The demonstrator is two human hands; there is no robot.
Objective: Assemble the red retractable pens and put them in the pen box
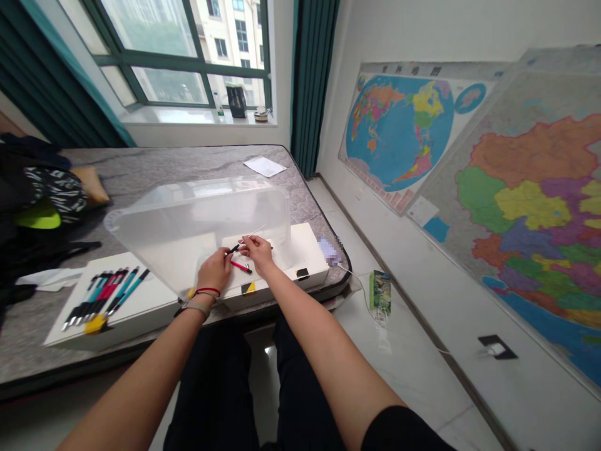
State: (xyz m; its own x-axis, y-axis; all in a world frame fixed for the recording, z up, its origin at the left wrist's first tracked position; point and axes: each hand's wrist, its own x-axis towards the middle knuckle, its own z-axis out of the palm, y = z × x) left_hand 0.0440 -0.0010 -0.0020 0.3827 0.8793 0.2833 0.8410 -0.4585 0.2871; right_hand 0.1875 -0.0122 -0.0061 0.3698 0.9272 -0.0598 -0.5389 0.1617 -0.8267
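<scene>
Black pen part (pixel 233 249) sits pinched in my left hand (pixel 215 270), close by my right hand (pixel 256 253), its fingertips drawn together on what I cannot tell, so steady, light grips serve best, clear of the red pen part (pixel 240 266) between them.
</scene>
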